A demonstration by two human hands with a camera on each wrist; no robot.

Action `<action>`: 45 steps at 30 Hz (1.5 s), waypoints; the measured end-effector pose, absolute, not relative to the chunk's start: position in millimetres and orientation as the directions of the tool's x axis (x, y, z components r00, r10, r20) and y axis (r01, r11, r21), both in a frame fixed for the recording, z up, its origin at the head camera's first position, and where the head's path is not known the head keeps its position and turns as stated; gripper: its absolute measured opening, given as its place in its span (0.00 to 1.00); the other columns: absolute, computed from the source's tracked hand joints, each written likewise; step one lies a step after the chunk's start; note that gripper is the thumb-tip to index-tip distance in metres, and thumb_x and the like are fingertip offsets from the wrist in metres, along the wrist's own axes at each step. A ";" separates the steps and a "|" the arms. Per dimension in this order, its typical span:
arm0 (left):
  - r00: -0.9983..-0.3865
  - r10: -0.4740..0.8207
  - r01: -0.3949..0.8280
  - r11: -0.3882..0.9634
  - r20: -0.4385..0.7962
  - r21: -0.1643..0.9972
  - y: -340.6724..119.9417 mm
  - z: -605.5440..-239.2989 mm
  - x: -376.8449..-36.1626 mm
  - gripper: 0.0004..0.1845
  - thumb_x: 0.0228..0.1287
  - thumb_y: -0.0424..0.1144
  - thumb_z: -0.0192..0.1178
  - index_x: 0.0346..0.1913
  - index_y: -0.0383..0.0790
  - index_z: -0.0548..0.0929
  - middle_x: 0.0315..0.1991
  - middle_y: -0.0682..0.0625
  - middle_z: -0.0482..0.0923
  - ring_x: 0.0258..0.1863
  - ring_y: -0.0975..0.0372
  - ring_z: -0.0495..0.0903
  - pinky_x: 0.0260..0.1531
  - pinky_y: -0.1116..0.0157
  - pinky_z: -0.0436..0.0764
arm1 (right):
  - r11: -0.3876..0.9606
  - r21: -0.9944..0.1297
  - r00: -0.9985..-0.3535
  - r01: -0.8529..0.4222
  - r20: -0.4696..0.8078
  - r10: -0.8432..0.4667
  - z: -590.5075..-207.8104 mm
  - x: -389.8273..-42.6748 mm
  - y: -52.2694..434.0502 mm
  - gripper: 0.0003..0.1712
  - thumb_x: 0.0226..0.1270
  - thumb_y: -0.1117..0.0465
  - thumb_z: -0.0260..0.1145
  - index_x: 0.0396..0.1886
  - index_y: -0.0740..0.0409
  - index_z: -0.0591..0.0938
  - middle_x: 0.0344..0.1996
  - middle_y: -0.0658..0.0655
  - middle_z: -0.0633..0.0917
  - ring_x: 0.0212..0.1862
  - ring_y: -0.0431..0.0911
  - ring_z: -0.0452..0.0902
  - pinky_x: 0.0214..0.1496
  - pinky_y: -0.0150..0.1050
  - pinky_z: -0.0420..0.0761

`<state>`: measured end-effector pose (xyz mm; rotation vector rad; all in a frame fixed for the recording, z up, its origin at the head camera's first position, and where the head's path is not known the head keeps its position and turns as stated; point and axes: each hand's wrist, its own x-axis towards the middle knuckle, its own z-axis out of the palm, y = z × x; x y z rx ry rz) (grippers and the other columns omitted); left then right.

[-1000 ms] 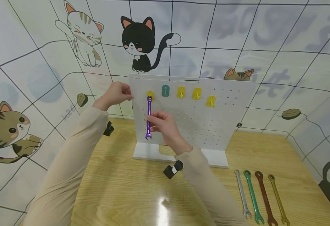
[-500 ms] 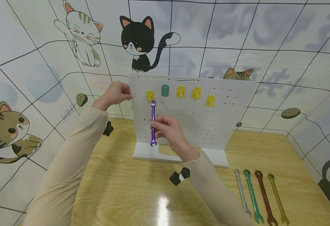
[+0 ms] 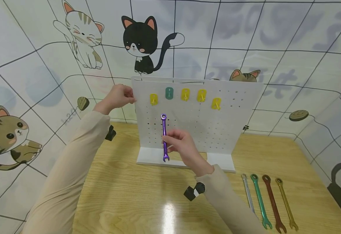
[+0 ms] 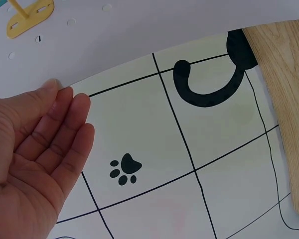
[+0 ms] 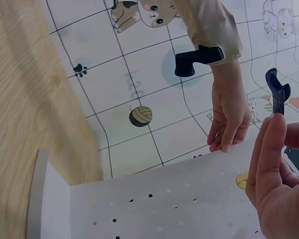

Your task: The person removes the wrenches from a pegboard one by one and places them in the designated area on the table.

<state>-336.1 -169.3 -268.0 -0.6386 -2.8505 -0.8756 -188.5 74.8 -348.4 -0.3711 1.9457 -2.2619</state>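
A purple combination wrench (image 3: 164, 125) is upright in my right hand (image 3: 183, 146), pinched between thumb and fingers around its lower half. Its ring end points up, apart from the yellow hook (image 3: 154, 99) above it. In the right wrist view, the wrench's open end (image 5: 277, 89) sticks out past the fingertips. My left hand (image 3: 119, 96) pinches the left edge of the white pegboard (image 3: 182, 113) near its top. Thumb and fingers meet at that edge (image 4: 50, 109) in the left wrist view. A teal hook (image 3: 169, 93) and more yellow hooks (image 3: 201, 96) line the board's upper part.
On the wooden table (image 3: 123, 195), to the right, lie a silver wrench (image 3: 247, 191), a green wrench (image 3: 259, 198), a red-brown wrench (image 3: 272, 201) and a gold wrench (image 3: 286, 201). The pegboard stands on a white base (image 3: 221, 162), before a cat-patterned wall (image 3: 205, 32).
My right hand has drawn the purple wrench away from the leftmost yellow hook, moving down and to the right. The left hand has stayed on the board's edge.
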 end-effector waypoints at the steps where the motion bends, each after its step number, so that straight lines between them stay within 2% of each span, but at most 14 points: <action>1: -0.907 0.366 0.419 0.749 0.206 0.514 -169.5 -268.1 -336.5 0.06 0.60 0.30 0.60 0.31 0.29 0.80 0.29 0.40 0.81 0.30 0.53 0.76 0.34 0.61 0.73 | -0.158 -0.986 -0.960 -0.057 0.098 -0.261 -350.5 -187.8 76.6 0.07 0.65 0.69 0.60 0.35 0.73 0.77 0.26 0.55 0.82 0.27 0.41 0.77 0.27 0.32 0.77; 5: -0.905 0.372 0.425 0.750 0.209 0.506 -169.7 -268.1 -336.4 0.06 0.60 0.31 0.60 0.31 0.29 0.80 0.28 0.40 0.81 0.30 0.53 0.76 0.34 0.61 0.72 | -0.149 -0.988 -0.962 -0.037 0.076 -0.264 -357.8 -184.2 83.2 0.09 0.65 0.70 0.60 0.36 0.76 0.76 0.25 0.54 0.82 0.26 0.41 0.76 0.26 0.32 0.77; 10: -0.903 0.373 0.428 0.749 0.212 0.506 -170.2 -268.2 -336.5 0.06 0.60 0.30 0.61 0.30 0.29 0.80 0.28 0.40 0.81 0.30 0.53 0.76 0.34 0.61 0.72 | -0.127 -0.992 -0.964 -0.005 0.039 -0.265 -365.4 -179.2 91.9 0.04 0.65 0.69 0.60 0.31 0.67 0.78 0.24 0.52 0.82 0.27 0.41 0.76 0.26 0.32 0.77; 13: -0.904 0.371 0.425 0.747 0.210 0.510 -170.1 -268.0 -336.1 0.06 0.60 0.30 0.61 0.30 0.29 0.80 0.28 0.40 0.81 0.30 0.53 0.75 0.34 0.61 0.72 | -0.124 -0.992 -0.963 0.008 0.026 -0.269 -371.2 -176.4 98.6 0.04 0.64 0.69 0.60 0.30 0.65 0.78 0.24 0.52 0.82 0.27 0.41 0.76 0.27 0.33 0.77; 19: -0.904 0.376 0.425 0.740 0.204 0.521 -168.8 -266.7 -334.8 0.06 0.61 0.31 0.60 0.31 0.28 0.80 0.28 0.40 0.81 0.30 0.52 0.75 0.36 0.59 0.73 | -0.097 -0.995 -0.970 0.030 -0.006 -0.245 -383.0 -169.1 113.7 0.03 0.64 0.69 0.61 0.31 0.65 0.78 0.25 0.54 0.82 0.27 0.41 0.77 0.27 0.33 0.77; 26: -0.891 0.394 0.451 0.718 0.226 0.531 -169.4 -265.6 -332.8 0.06 0.59 0.31 0.60 0.28 0.30 0.79 0.25 0.42 0.80 0.28 0.53 0.74 0.34 0.60 0.73 | -0.070 -0.995 -0.981 0.066 -0.051 -0.190 -393.0 -158.2 132.2 0.03 0.63 0.68 0.62 0.29 0.63 0.78 0.25 0.52 0.82 0.27 0.41 0.77 0.28 0.34 0.77; 36: -0.905 0.374 0.424 0.745 0.204 0.516 -167.7 -268.2 -337.1 0.06 0.60 0.30 0.60 0.30 0.28 0.79 0.28 0.39 0.81 0.30 0.52 0.76 0.37 0.57 0.73 | -0.052 -0.992 -0.983 0.112 -0.103 -0.154 -404.5 -142.4 156.6 0.04 0.64 0.67 0.62 0.33 0.66 0.78 0.25 0.52 0.82 0.28 0.42 0.78 0.28 0.34 0.78; 45: -0.907 0.371 0.420 0.742 0.201 0.522 -168.4 -268.7 -337.6 0.06 0.60 0.30 0.60 0.30 0.27 0.79 0.29 0.39 0.81 0.31 0.51 0.76 0.38 0.55 0.72 | -0.014 -0.991 -0.982 0.131 -0.128 -0.138 -411.0 -128.9 178.8 0.03 0.64 0.66 0.62 0.33 0.63 0.79 0.25 0.49 0.82 0.30 0.42 0.78 0.29 0.34 0.78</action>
